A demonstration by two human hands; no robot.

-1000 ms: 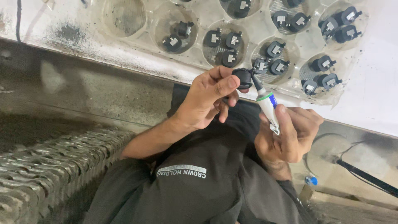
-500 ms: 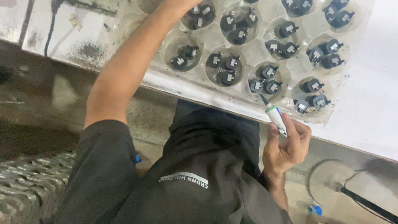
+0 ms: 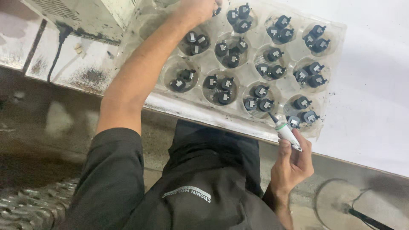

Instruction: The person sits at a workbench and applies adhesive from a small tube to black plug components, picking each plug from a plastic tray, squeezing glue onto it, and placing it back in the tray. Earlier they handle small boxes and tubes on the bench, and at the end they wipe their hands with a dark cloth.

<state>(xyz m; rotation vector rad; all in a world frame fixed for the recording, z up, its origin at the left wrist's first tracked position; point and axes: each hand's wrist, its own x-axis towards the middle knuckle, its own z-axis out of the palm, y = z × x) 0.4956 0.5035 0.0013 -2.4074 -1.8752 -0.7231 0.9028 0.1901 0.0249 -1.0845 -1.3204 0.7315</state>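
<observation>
My left hand (image 3: 194,9) stretches to the far edge of a clear plastic tray (image 3: 293,86), its fingers curled on a small black part (image 3: 217,11) at the top of the picture. The hand is partly cut off there. The tray's round cups each hold two or three small black parts (image 3: 260,97) with pale labels. At the tray's near right corner, my right hand (image 3: 293,165) grips a white marker pen (image 3: 286,133) with a green band. Its dark tip points up, close to the parts in the nearest cup (image 3: 303,114).
The tray lies on a white table top (image 3: 375,106) whose front edge runs across above my lap. A stained grey box (image 3: 76,17) with a black cable (image 3: 55,49) stands at the far left. Ribbed metal (image 3: 25,208) lies lower left, and another cable (image 3: 368,218) lower right.
My left hand, which held a black part by the pen tip a second ago, has reached up to the tray's far edge. My right hand stays low with the pen.
</observation>
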